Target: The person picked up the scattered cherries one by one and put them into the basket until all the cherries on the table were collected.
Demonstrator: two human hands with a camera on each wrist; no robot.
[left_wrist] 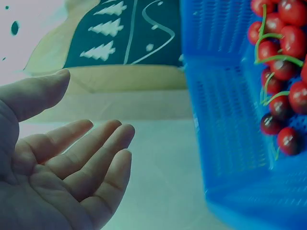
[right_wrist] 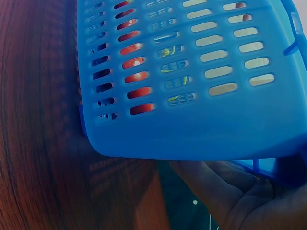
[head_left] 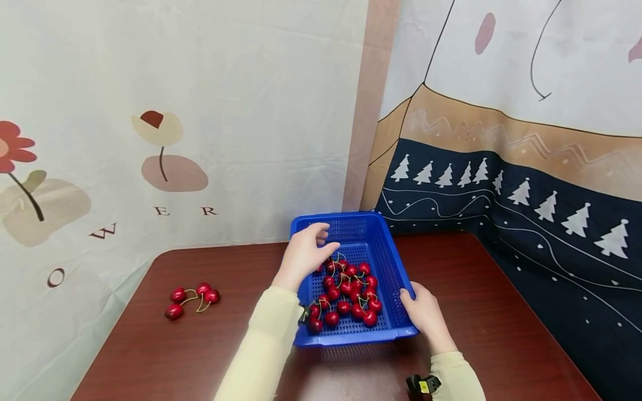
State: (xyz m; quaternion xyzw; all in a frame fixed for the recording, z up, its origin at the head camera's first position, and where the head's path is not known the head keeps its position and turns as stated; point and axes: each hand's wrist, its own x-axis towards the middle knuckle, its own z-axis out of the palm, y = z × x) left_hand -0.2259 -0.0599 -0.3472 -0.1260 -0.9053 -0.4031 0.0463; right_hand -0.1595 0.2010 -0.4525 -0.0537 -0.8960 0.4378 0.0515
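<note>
A blue perforated plastic basket (head_left: 356,337) holds many red cherries (head_left: 345,288) with green stems. My right hand (head_left: 425,313) grips the basket's right rim near its front corner, thumb over the edge. In the right wrist view the fingers (right_wrist: 211,184) of that hand lie under the rim. Over the basket's left side is my left hand (head_left: 303,253), holding nothing. The left wrist view shows its palm (left_wrist: 53,191) and spread, slightly bent fingers, apart from the basket wall (left_wrist: 230,120).
Several more cherries (head_left: 203,288) with joined stems lie on the brown wooden table (head_left: 241,312), left of the basket. A pale printed cloth (head_left: 251,139) hangs behind the table, and a dark cloth with white trees (head_left: 501,206) hangs to the right.
</note>
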